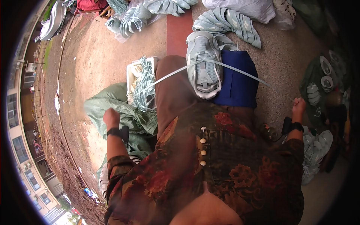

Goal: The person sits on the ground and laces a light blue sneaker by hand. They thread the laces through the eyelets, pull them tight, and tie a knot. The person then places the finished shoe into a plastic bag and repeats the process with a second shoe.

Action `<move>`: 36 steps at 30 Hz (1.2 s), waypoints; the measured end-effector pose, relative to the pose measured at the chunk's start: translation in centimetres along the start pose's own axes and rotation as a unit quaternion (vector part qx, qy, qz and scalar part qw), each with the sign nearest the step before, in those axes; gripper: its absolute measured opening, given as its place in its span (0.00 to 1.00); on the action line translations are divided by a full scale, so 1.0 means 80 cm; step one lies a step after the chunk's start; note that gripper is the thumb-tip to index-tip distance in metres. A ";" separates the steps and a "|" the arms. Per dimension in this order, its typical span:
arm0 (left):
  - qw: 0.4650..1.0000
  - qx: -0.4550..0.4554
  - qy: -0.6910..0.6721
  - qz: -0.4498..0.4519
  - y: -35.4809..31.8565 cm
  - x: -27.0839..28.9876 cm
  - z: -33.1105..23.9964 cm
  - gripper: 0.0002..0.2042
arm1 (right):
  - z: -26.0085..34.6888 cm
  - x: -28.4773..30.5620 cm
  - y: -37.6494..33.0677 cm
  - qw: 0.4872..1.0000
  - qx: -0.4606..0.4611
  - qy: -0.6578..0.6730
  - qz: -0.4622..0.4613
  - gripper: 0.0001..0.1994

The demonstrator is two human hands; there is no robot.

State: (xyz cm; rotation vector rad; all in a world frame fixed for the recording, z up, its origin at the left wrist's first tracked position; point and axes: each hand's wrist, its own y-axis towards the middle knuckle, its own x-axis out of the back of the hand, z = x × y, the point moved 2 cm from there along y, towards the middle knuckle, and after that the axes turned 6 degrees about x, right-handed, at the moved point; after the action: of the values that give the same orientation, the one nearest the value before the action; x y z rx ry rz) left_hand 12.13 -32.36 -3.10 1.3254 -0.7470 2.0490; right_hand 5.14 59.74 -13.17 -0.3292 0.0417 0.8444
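Observation:
A pale grey-blue sneaker (202,77) rests on my lap, its heel toward me, over the brown trousers and a dark blue cloth pad (242,80). One pale shoelace (168,77) crosses the shoe's throat and stretches out taut to both sides. Far out to the left, my left hand (111,119) is closed in a fist at the lace's left end, where the lace itself is hard to make out. My right hand (299,107), wide to the right, pinches the other end. Both hands are well apart from the shoe.
A white box (130,80) of bundled laces stands by my left knee, beside a green woven sack (107,99). Rows of stacked shoes (228,24) lie ahead, near a white bag (247,9). More shoes (317,146) sit at the right.

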 end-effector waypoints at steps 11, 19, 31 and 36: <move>0.840 -0.309 -0.403 -0.193 -0.051 0.109 -0.277 0.07 | 0.025 -0.461 -0.199 0.762 0.321 -0.356 0.436 0.15; 0.804 -0.395 -0.436 -0.084 -0.097 0.159 -0.392 0.12 | -0.015 -0.539 -0.227 0.773 0.363 -0.340 0.393 0.05; 0.640 -0.335 -0.658 0.213 -0.078 0.140 -0.404 0.11 | -0.028 -0.545 -0.209 0.860 -0.071 -0.104 0.495 0.08; 0.629 -0.351 -0.632 0.286 -0.072 0.148 -0.405 0.12 | -0.036 -0.544 -0.203 0.846 -0.088 -0.073 0.521 0.07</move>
State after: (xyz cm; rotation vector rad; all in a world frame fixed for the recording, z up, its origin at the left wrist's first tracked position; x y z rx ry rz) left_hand -7.15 -3.17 -2.61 1.9856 -2.4858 0.4977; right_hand -11.64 17.22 -4.31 -0.4128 -0.0043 1.9680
